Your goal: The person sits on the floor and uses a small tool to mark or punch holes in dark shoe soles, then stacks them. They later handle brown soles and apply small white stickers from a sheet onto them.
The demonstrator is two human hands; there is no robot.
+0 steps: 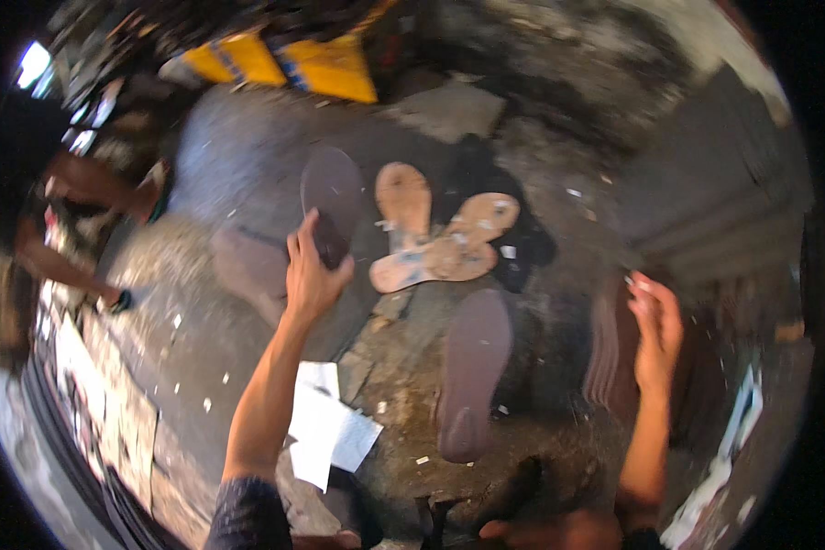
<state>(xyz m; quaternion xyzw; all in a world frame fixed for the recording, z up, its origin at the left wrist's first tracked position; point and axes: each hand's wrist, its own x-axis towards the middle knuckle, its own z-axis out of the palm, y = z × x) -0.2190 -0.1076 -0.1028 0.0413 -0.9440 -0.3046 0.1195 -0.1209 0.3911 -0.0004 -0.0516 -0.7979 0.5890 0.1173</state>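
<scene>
My left hand point(312, 280) is closed on the lower end of a dark brown shoe sole point(332, 188), its thumb and fingers on the edges. A second brown sole point(250, 266) lies flat just left of that hand. My right hand point(655, 335) is raised beside a stack of brown soles point(611, 353). Its fingertips are drawn together around a tiny pale speck too blurred to name. Between my hands another brown sole point(477, 367) lies lengthwise on the floor. Beyond it rest several tan sole-shaped pieces point(403, 197), some overlapping.
White paper sheets point(325, 431) lie near my left forearm, and small white scraps are scattered about. At the left, another person's arm and leg point(101, 188) show. Yellow packages point(330, 69) lie at the back. Dark grey sheets point(697, 174) are stacked at the far right.
</scene>
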